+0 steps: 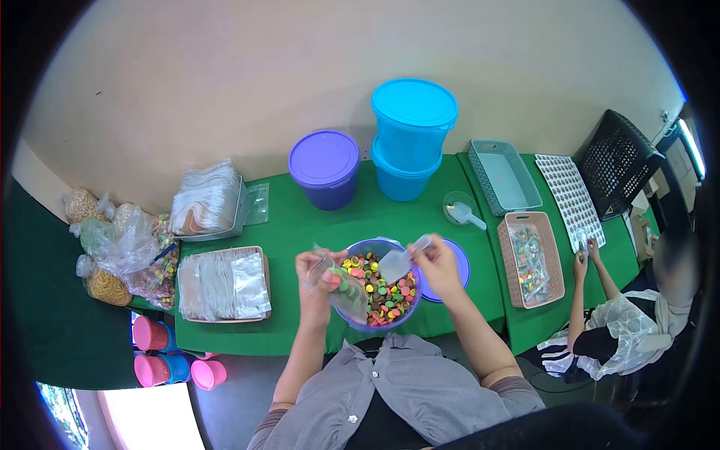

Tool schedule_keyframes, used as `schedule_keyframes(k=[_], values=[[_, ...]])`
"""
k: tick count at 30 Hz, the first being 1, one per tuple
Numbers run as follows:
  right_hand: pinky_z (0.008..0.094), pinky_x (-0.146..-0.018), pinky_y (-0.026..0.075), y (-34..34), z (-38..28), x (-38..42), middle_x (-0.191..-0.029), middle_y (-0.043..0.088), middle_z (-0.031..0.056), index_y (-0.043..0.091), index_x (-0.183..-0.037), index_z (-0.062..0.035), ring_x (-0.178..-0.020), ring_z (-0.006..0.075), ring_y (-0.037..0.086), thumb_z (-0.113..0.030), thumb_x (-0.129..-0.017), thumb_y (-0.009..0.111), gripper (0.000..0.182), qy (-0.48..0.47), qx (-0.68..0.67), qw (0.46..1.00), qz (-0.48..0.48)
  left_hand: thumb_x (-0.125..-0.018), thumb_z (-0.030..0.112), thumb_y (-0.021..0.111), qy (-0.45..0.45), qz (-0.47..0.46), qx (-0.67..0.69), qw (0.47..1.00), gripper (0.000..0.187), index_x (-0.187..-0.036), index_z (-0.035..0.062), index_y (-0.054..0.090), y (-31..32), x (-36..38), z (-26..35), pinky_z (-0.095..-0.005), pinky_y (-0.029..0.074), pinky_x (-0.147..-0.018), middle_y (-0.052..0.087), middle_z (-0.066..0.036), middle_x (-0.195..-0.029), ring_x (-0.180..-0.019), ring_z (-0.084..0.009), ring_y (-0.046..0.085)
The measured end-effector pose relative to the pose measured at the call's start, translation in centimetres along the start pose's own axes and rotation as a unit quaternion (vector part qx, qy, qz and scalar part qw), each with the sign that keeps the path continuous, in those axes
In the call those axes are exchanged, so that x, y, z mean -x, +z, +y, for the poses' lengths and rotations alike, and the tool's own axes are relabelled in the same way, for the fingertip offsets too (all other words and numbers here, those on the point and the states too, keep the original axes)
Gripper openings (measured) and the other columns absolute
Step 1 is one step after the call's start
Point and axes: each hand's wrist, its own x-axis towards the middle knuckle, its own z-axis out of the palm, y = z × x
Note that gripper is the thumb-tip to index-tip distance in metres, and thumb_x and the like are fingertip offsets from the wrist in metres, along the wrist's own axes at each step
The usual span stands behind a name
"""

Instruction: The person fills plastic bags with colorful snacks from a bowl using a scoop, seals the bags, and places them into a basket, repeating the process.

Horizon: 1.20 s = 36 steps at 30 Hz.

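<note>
A purple tub (351, 322) in front of me holds many small round sweets (386, 300) in pink, green, yellow and brown. My left hand (316, 279) grips a clear plastic bag (349, 298) over the tub's left side, with some green and pink sweets inside it. In my right hand (436, 266) is a whitish scoop (395, 265), held by its handle and tilted down over the sweets. Whether the scoop carries any sweets is hard to see. Just right of the tub, partly under my right hand, lies a purple lid (457, 262).
Baskets of flat clear bags (217, 285) stand left. Behind are a lidded purple tub (324, 169) and stacked blue tubs (412, 124). To the right are a bowl with another scoop (466, 215), a basket of filled packets (531, 262) and a co-worker's hands (587, 253) at a sticker sheet (568, 196).
</note>
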Motion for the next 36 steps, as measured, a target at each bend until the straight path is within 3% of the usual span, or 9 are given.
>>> schedule_keyframes(k=[2, 6, 8, 11, 17, 20, 25, 28, 36], values=[[0.0236, -0.064, 0.050, 0.1, 1.3, 1.1, -0.076, 0.065, 0.0031, 0.057, -0.097, -0.0015, -0.067, 0.0095, 0.061, -0.013, -0.091, 0.065, 0.015, 0.232, -0.027, 0.968, -0.087, -0.089, 0.039, 0.065, -0.013, -0.008, 0.007, 1.000, 0.048, -0.119, 0.0069, 0.043, 0.5, 0.1, 1.3, -0.0428, 0.044, -0.100, 0.054, -0.013, -0.118, -0.120, -0.0299, 0.053], [0.0292, -0.070, 0.052, -0.6, 5.0, 2.2, -0.091, 0.066, 0.0082, 0.056, -0.107, -0.0012, -0.078, 0.0150, 0.063, -0.015, -0.089, 0.067, 0.025, 0.233, -0.025, 0.964, -0.125, -0.097, 0.040, 0.053, -0.049, -0.030, -0.009, 0.998, 0.049, -0.125, 0.0005, 0.051, -0.3, 0.6, 1.7, -0.0397, 0.045, -0.097, 0.057, -0.015, -0.122, -0.114, -0.0260, 0.057], [0.0349, -0.080, 0.051, -0.4, 2.6, 2.6, -0.110, 0.060, 0.0150, 0.053, -0.116, -0.0007, -0.097, 0.0210, 0.060, -0.018, -0.088, 0.068, 0.037, 0.024, 0.245, 0.968, -0.035, -0.099, 0.041, 0.049, -0.044, -0.020, -0.044, 0.998, 0.050, -0.125, -0.0016, 0.053, -0.7, 1.0, 1.0, -0.0388, 0.046, -0.096, 0.058, -0.015, -0.123, -0.113, -0.0251, 0.058], [0.0372, -0.088, 0.047, -0.3, 0.2, 2.5, -0.122, 0.051, 0.0180, 0.051, -0.121, -0.0015, -0.107, 0.0247, 0.054, -0.022, -0.088, 0.068, 0.043, -0.084, 0.336, 0.936, 0.061, -0.100, 0.039, 0.047, -0.066, -0.028, -0.074, 0.995, 0.047, -0.123, -0.0016, 0.056, -0.4, 1.4, 0.6, -0.0345, 0.043, -0.098, 0.061, -0.012, -0.118, -0.108, -0.0199, 0.058], [0.0327, -0.083, 0.044, 1.9, -3.2, 4.5, -0.104, 0.059, 0.0098, 0.061, -0.105, 0.0007, -0.097, 0.0203, 0.055, -0.022, -0.094, 0.061, 0.025, -0.023, -0.008, 0.981, -0.195, -0.101, 0.041, 0.042, -0.010, -0.220, -0.226, 0.949, 0.052, -0.133, 0.0011, 0.053, 3.4, 1.9, 0.9, -0.0399, 0.024, -0.113, 0.049, -0.017, -0.138, -0.135, -0.0291, 0.037], [0.0321, -0.078, 0.043, 2.3, -1.8, 5.5, -0.095, 0.060, 0.0070, 0.064, -0.097, 0.0022, -0.091, 0.0183, 0.056, -0.019, -0.095, 0.059, 0.022, 0.122, -0.111, 0.975, -0.151, -0.100, 0.040, 0.043, -0.046, -0.215, -0.235, 0.947, 0.052, -0.134, 0.0012, 0.051, 3.3, 1.9, 0.4, -0.0402, 0.027, -0.112, 0.048, -0.015, -0.139, -0.131, -0.0275, 0.043], [0.0314, -0.075, 0.045, 2.3, -2.6, 6.1, -0.093, 0.056, 0.0086, 0.067, -0.102, -0.0035, -0.087, 0.0188, 0.054, -0.021, -0.093, 0.060, 0.021, -0.133, 0.166, 0.961, -0.176, -0.091, 0.023, 0.063, -0.116, -0.222, -0.111, 0.962, 0.048, -0.132, 0.0027, 0.049, 3.3, 2.9, -0.7, -0.0366, 0.039, -0.103, 0.053, -0.012, -0.131, -0.122, -0.0215, 0.050], [0.0331, -0.075, 0.044, 1.8, -2.6, 6.3, -0.089, 0.052, 0.0099, 0.065, -0.107, -0.0034, -0.085, 0.0213, 0.053, -0.025, -0.091, 0.061, 0.026, -0.166, 0.262, 0.932, -0.187, -0.079, 0.008, 0.074, -0.106, -0.195, -0.109, 0.969, 0.057, -0.130, 0.0034, 0.049, 3.7, 3.3, -1.0, -0.0326, 0.045, -0.095, 0.059, -0.010, -0.119, -0.115, -0.0183, 0.054], [0.0380, -0.084, 0.042, 0.2, 4.9, 0.3, -0.099, 0.056, 0.0124, 0.059, -0.122, -0.0098, -0.094, 0.0282, 0.052, -0.033, -0.089, 0.063, 0.040, 0.030, 0.191, 0.980, 0.036, -0.079, 0.006, 0.073, -0.123, -0.072, -0.115, 0.983, 0.065, -0.136, 0.0053, 0.042, -1.3, 3.4, 1.3, -0.0345, 0.049, -0.091, 0.064, -0.016, -0.111, -0.105, -0.0205, 0.061]])
